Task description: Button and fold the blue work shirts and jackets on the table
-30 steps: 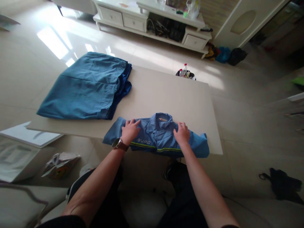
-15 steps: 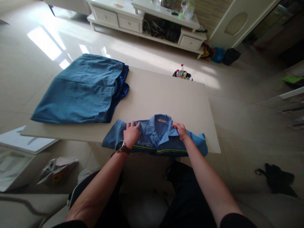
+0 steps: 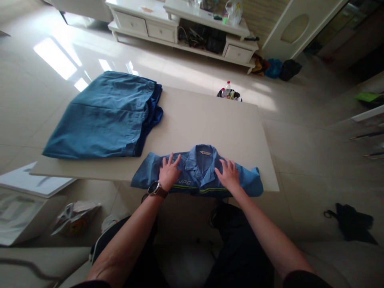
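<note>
A blue work shirt (image 3: 186, 162) with an open collar, a yellow-green stripe and pale lettering lies along the near edge of the table (image 3: 210, 120), its lower part hanging over the edge. My left hand (image 3: 169, 172), a watch at its wrist, rests with spread fingers on the shirt's left shoulder. On the other side of the collar, my right hand (image 3: 228, 174) lies with fingers apart on the shirt's right front. Neither hand grips the cloth. Folded blue garments (image 3: 102, 116) are stacked on the table's left end.
Beyond the table's far edge stands a bin with bottles (image 3: 228, 93). A white TV cabinet (image 3: 162, 32) runs along the back. At the lower left are a white box (image 3: 24, 212) and a plastic bag (image 3: 75, 216). A black item (image 3: 351, 224) lies on the floor at right.
My right hand has let go of the collar's edge and now lies spread on the shirt front. My left hand has shifted slightly right, fingers more spread. The shirt lies nearly the same.
</note>
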### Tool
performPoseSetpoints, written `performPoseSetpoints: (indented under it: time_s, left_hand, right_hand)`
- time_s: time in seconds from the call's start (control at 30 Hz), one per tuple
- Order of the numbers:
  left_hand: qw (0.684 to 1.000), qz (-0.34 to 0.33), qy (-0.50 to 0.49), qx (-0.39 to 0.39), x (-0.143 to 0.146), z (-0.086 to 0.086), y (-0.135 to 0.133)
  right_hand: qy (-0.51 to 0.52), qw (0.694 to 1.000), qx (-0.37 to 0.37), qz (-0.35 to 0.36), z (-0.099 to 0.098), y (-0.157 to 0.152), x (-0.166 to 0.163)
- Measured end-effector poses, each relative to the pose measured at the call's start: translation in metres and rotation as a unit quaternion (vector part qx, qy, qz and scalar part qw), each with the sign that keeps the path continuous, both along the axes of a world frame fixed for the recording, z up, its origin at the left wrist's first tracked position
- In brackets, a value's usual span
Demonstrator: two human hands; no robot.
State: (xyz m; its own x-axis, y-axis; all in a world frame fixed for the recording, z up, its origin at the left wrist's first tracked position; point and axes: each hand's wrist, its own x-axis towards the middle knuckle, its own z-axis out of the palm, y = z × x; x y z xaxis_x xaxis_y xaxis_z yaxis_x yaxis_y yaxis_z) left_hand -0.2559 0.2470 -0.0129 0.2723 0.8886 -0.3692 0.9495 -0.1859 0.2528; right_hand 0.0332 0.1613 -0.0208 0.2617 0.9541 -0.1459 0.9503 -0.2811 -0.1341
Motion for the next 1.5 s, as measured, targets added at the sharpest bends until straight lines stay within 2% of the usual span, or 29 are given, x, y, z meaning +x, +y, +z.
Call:
performPoseSetpoints:
  time_s: [0.13,0.2,0.23,0.27,0.33,0.4,0.43,0.5,0.53,0.57,0.63,0.77,0.83,0.87,0.93,1.0,1.13,1.2,1.23,1.27,1.33,1.43,1.5]
  left_hand:
    - [1.000,-0.007,-0.008,0.009,0.005,-0.022,-0.019]
    - [1.000,-0.015,-0.017,0.019,0.015,-0.031,-0.014]
    - [0.999,-0.021,-0.023,0.021,0.024,-0.034,-0.003]
    - [0.999,-0.028,-0.029,0.021,0.035,-0.034,0.013]
    - [0.998,-0.040,-0.037,0.017,0.063,-0.027,0.059]
    - [0.997,-0.052,-0.049,0.019,0.095,-0.007,0.112]
    - [0.997,-0.043,-0.061,0.035,0.110,0.005,0.135]
    - [0.993,-0.018,-0.097,0.072,0.128,0.027,0.164]
    - [0.989,-0.021,-0.116,0.085,0.130,0.035,0.167]
    - [0.987,-0.034,-0.129,0.089,0.127,0.038,0.163]
    - [0.986,-0.080,-0.129,0.074,0.107,0.032,0.136]
    - [0.992,-0.111,-0.035,-0.050,0.045,-0.012,0.062]
    - [0.992,-0.121,-0.024,-0.039,0.026,-0.033,0.043]
    - [0.992,-0.122,-0.026,-0.020,0.022,-0.039,0.041]
    - [0.992,-0.119,-0.031,0.016,0.025,-0.044,0.055]
    - [0.994,-0.109,-0.025,0.017,0.038,-0.039,0.087]
    - [0.997,-0.078,-0.008,0.012,0.073,-0.016,0.157]
    - [0.997,-0.062,-0.022,0.042,0.087,-0.011,0.168]
    - [0.996,-0.062,-0.035,0.054,0.091,-0.011,0.164]
    - [0.995,-0.067,-0.048,0.053,0.092,-0.013,0.155]
    - [0.994,-0.088,-0.061,0.026,0.089,-0.022,0.126]
    - [0.992,-0.111,-0.059,-0.001,0.073,-0.035,0.076]
    - [0.990,-0.122,-0.063,-0.008,0.062,-0.037,0.051]
  right_hand:
    - [-0.020,0.995,-0.099,0.002,-0.025,-0.046,0.035]
    - [-0.032,0.994,-0.104,0.005,-0.037,-0.048,0.054]
    - [-0.039,0.994,-0.101,0.009,-0.039,-0.039,0.062]
    - [-0.046,0.994,-0.100,0.014,-0.038,-0.022,0.071]
    - [-0.056,0.993,-0.105,0.022,-0.025,0.031,0.086]
    - [-0.068,0.993,-0.095,0.018,-0.002,0.096,0.098]
    - [-0.081,0.992,-0.097,-0.014,0.011,0.127,0.101]
    - [-0.085,0.992,-0.066,-0.058,0.031,0.168,0.102]
    - [-0.075,0.994,-0.047,-0.062,0.037,0.175,0.099]
    - [-0.059,0.996,-0.027,-0.055,0.039,0.171,0.096]
    - [-0.019,0.999,-0.005,-0.029,0.030,0.137,0.086]
    - [0.046,0.998,-0.044,-0.024,-0.018,0.025,0.077]
    - [0.043,0.998,-0.030,-0.033,-0.042,-0.009,0.079]
    - [0.038,0.999,-0.017,-0.034,-0.051,-0.015,0.081]
    - [0.031,0.999,0.001,-0.027,-0.059,-0.002,0.086]
    - [0.032,0.999,-0.005,-0.021,-0.055,0.035,0.091]
    - [0.014,0.998,-0.044,-0.031,-0.019,0.130,0.092]
    - [0.009,0.997,-0.053,-0.052,-0.001,0.156,0.082]
    - [0.013,0.997,-0.054,-0.057,0.005,0.160,0.074]
    - [0.021,0.997,-0.056,-0.053,0.009,0.156,0.064]
    - [0.042,0.996,-0.077,-0.020,0.008,0.130,0.043]
    - [0.061,0.990,-0.125,0.032,-0.004,0.062,0.021]
    - [0.055,0.989,-0.127,0.047,-0.011,0.016,0.016]
